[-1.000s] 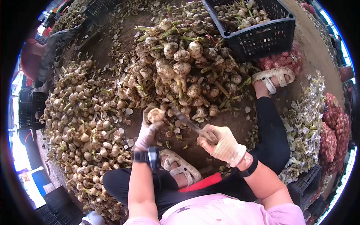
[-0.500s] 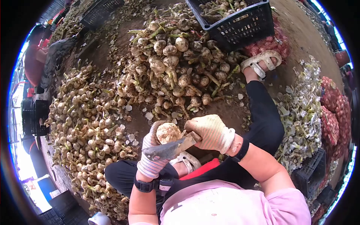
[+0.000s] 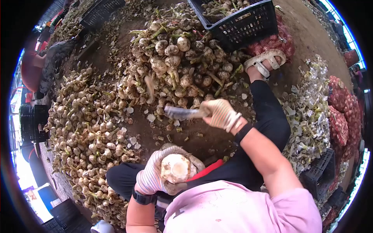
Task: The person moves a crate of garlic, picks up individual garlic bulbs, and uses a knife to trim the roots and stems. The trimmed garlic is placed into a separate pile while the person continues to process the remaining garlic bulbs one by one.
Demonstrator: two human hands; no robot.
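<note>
My left hand (image 3: 150,173), in a striped knit glove, is closed around a large garlic bulb (image 3: 176,167) low over my lap. The bulb's pale, round cut face is turned up. My right hand (image 3: 220,113), also gloved, grips a knife (image 3: 182,113) by its handle, above and to the right of the bulb. Its blade points left, blurred by motion and apart from the bulb. Beyond the knife lies a heap of soil-stained garlic bulbs (image 3: 171,62) with stalks. A pale blurred piece (image 3: 149,89) shows in front of that heap.
A black crate (image 3: 244,27) holding garlic stands at the back, beside a red net sack (image 3: 281,42). Trimmed garlic bulbs (image 3: 93,139) spread along the left. Pale peelings (image 3: 305,116) and filled red net sacks (image 3: 345,116) lie right. Another person (image 3: 35,70) is at far left.
My left hand has lowered the bulb toward my lap, and its pale cut face now shows. My right hand has lifted the knife up and away from it.
</note>
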